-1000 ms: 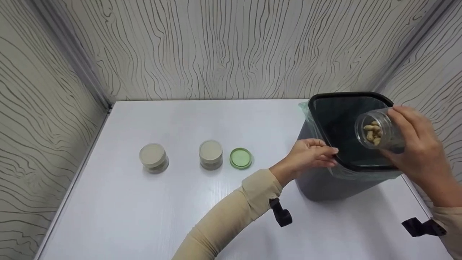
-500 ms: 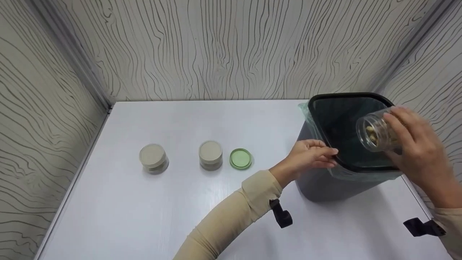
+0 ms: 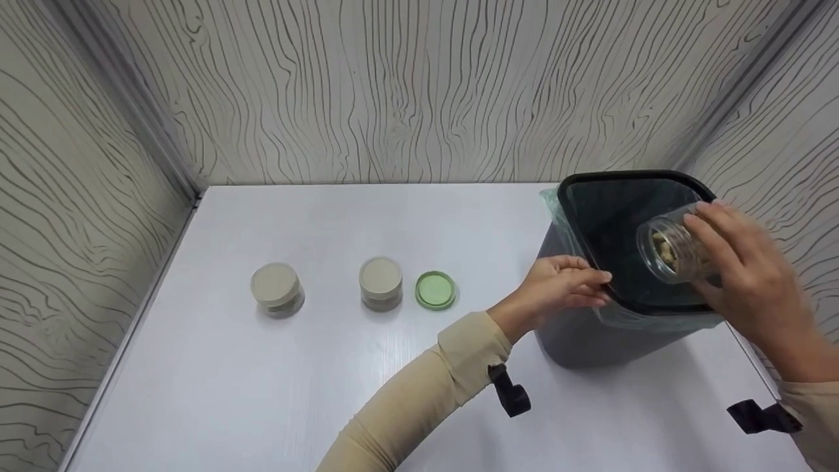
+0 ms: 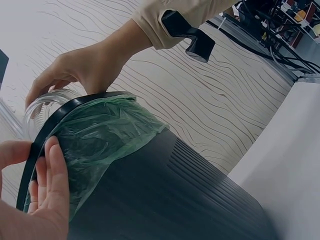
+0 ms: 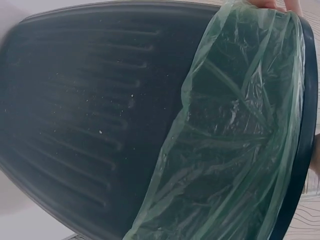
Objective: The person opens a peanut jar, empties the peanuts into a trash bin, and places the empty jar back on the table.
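My right hand [image 3: 757, 278] grips a clear jar [image 3: 689, 252] tipped on its side over the mouth of a dark trash bin [image 3: 583, 341], its opening facing left. Several peanuts [image 3: 664, 250] show inside. With thumb on one side and fingers on the other, my left hand [image 3: 560, 290] pinches the bin's black rim [image 3: 629, 175] at its near left part. A thin green bin liner [image 4: 120, 125] is folded over the outside of the rim. In the left wrist view the rim partly hides the jar. The right wrist view shows mostly the bin's ribbed wall [image 5: 75, 115].
Left of the bin, a round green lid [image 3: 435, 290] lies on the white table [image 3: 216, 393]. Two jars with beige lids stand farther left, a middle jar [image 3: 381, 282] and a left jar [image 3: 276, 287]. Patterned panels [image 3: 393, 92] enclose the back and sides.
The right hand has tipped the jar further toward the bin and brought it slightly left and down. Fewer peanuts show at its opening. The left hand has stayed on the rim.
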Demonstrator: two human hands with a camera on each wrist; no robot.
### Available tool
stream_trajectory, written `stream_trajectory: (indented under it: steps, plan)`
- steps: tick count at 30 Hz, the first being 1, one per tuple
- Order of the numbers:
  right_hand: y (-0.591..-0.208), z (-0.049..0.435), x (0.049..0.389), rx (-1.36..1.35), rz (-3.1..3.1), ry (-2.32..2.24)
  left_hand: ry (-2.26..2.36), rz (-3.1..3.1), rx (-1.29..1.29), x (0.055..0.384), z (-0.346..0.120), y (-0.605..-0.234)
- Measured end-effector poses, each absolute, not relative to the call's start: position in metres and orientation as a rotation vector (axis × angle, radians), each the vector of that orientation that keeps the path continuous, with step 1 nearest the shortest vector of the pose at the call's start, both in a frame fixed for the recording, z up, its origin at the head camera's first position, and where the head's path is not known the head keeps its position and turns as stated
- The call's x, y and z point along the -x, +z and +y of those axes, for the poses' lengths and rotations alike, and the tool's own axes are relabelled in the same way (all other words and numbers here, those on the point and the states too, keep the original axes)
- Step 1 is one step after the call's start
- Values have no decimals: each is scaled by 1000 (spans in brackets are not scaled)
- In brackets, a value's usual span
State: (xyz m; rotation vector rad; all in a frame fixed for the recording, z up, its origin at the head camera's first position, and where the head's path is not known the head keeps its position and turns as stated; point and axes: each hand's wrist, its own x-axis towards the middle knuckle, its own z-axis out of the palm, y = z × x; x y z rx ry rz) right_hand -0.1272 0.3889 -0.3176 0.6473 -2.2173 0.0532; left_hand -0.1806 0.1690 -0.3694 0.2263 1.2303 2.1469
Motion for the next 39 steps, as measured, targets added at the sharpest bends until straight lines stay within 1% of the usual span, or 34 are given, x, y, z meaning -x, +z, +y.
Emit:
stream_trajectory:
  steps: [23,39]
  plan:
    - [-311,382,131,-751,-2127,-5,2147,1221,-238,180,169,-370]
    - [-312,382,132,-744,-2118,-72,2130,1233,-247,181,167,-370]
